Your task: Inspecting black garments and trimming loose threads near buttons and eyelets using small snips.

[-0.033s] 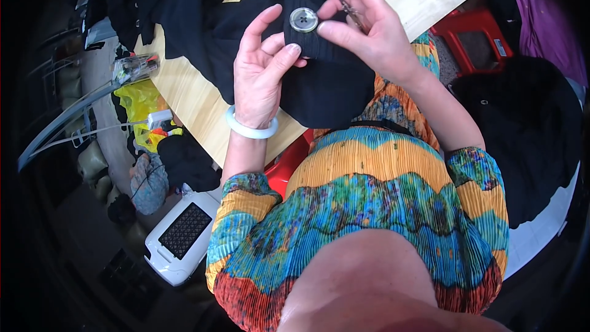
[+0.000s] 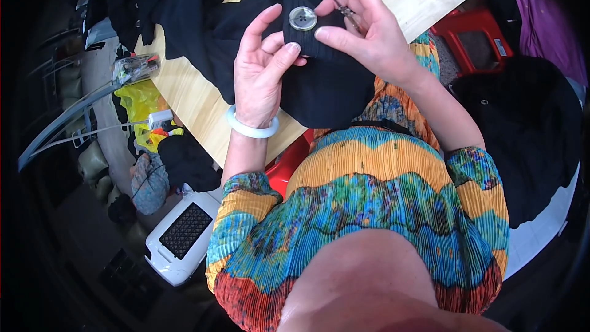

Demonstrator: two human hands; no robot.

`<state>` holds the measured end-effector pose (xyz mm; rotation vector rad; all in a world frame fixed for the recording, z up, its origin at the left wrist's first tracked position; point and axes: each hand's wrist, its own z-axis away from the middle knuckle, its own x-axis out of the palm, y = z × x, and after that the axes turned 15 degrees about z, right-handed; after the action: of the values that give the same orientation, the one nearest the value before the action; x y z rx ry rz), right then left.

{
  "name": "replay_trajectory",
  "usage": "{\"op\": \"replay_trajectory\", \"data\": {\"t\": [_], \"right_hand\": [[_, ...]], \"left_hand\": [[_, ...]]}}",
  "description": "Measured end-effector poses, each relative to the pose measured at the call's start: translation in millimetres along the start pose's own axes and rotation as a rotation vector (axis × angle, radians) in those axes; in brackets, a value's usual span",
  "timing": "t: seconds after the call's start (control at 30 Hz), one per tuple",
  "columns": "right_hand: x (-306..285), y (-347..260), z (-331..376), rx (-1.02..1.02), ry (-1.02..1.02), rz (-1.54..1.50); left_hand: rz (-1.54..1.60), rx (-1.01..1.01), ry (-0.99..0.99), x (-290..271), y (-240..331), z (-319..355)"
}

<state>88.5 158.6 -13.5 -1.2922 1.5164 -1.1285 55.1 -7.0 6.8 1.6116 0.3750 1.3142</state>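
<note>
A black knit garment (image 2: pixel 326 86) lies over the wooden table and hangs toward my lap. My left hand (image 2: pixel 261 64), with a pale bangle at the wrist, pinches a fold of it between thumb and fingers. On that fold sits a large round grey button (image 2: pixel 303 18) with dark holes in its middle. My right hand (image 2: pixel 369 31) is just right of the button, thumb and forefinger apart. Held in its curled fingers is a small, slim dark metal tool (image 2: pixel 345 9), perhaps thread snips, pointing up and left. Any thread is too fine to make out.
The pale wooden table (image 2: pixel 190 101) runs diagonally under the garment. A red plastic stool (image 2: pixel 470 40) stands at right, beside more black clothing (image 2: pixel 522 129) and purple cloth (image 2: pixel 547 31). To the left are a yellow bag (image 2: pixel 138 110), a white device (image 2: pixel 178 240) and another person (image 2: pixel 149 184).
My right thumb and forefinger have parted slightly from the button's edge. The small tool has shifted a little up and left. My left hand keeps its pinch.
</note>
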Motion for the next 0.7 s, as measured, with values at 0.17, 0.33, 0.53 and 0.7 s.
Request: {"op": "replay_trajectory", "data": {"t": [0.17, 0.33, 0.53, 0.7], "right_hand": [[-2, 5, 3, 0.028, 0.04, -0.004], [-9, 3, 8, -0.16, 0.032, 0.484], [-10, 3, 9, -0.237, 0.043, 0.651], [-8, 3, 9, -0.3, 0.078, 0.677]], "left_hand": [[0.003, -0.006, 0.004, -1, -3, -2], [0.154, -0.143, 0.062, -11, -4, -1], [0.217, -0.121, 0.077, -14, -9, -2], [0.217, -0.094, 0.076, -14, -10, -2]]}}
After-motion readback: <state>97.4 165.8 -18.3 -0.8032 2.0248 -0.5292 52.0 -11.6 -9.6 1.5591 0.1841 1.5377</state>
